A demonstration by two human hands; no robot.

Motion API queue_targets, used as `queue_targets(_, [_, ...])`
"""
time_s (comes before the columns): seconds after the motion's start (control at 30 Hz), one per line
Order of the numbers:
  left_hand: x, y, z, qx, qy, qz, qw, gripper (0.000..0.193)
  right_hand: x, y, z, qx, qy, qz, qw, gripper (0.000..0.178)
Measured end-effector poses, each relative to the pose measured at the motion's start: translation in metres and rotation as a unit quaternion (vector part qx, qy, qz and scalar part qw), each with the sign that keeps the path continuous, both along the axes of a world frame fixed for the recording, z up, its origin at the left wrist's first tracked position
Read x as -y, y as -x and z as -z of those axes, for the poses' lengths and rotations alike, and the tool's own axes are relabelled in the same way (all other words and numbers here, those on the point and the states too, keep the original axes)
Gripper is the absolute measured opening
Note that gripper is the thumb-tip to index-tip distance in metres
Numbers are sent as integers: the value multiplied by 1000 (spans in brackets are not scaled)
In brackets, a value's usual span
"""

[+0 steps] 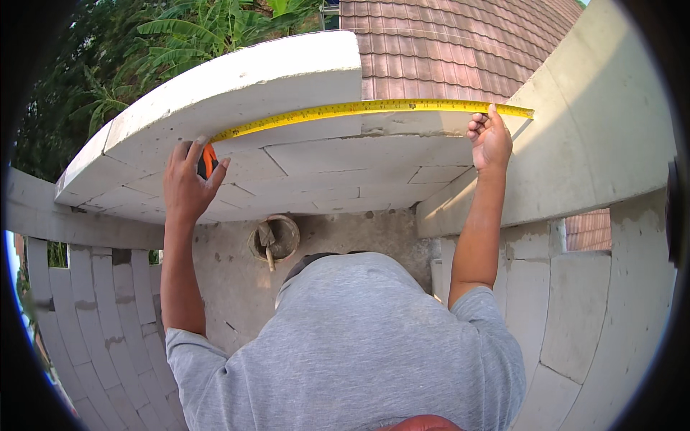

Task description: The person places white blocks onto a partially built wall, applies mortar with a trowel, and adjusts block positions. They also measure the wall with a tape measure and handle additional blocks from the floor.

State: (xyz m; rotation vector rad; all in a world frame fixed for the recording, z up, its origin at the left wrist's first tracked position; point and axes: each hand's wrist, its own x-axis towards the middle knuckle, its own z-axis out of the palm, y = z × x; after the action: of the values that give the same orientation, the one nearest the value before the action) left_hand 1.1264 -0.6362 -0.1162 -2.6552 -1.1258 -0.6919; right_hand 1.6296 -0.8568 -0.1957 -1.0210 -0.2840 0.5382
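A yellow tape measure blade (pixel 338 110) is pulled out across the upper part of a white block wall (pixel 316 157). My left hand (pixel 188 179) is closed round the orange and black tape measure case (pixel 208 159) against the wall's face. Near the blade's far right end, my right hand (pixel 491 142) pinches the blade between thumb and fingers. The blade's tip meets the concrete column (pixel 575 136) on the right. Behind the blade, the top white block (pixel 251 72) ends, and a lower gap lies between it and the column.
A round bucket (pixel 289 238) with a trowel (pixel 267 235) in it stands on the concrete floor (pixel 345 233) below. Block walls rise at the left (pixel 93 309) and right (pixel 575 309). Beyond the wall are a tiled roof (pixel 438 57) and banana plants (pixel 194 32).
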Motion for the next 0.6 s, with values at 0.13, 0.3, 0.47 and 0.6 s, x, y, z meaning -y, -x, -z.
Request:
queue_targets(0.13, [0, -7, 2, 4, 6, -3, 1000, 51, 5, -5, 0, 6, -8, -8, 1000, 23])
queue_targets(0.3, [-1, -15, 0, 3, 0, -2, 1000, 50, 4, -15, 1, -1, -6, -7, 1000, 23])
queue_targets(0.47, [9, 20, 8, 10, 52, -36, 998, 51, -11, 0, 6, -7, -14, -42, 999, 25])
queue_targets(0.6, [14, 24, 29, 28, 139, -5, 990, 52, 30, 11, -9, 20, -26, 5, 999, 34])
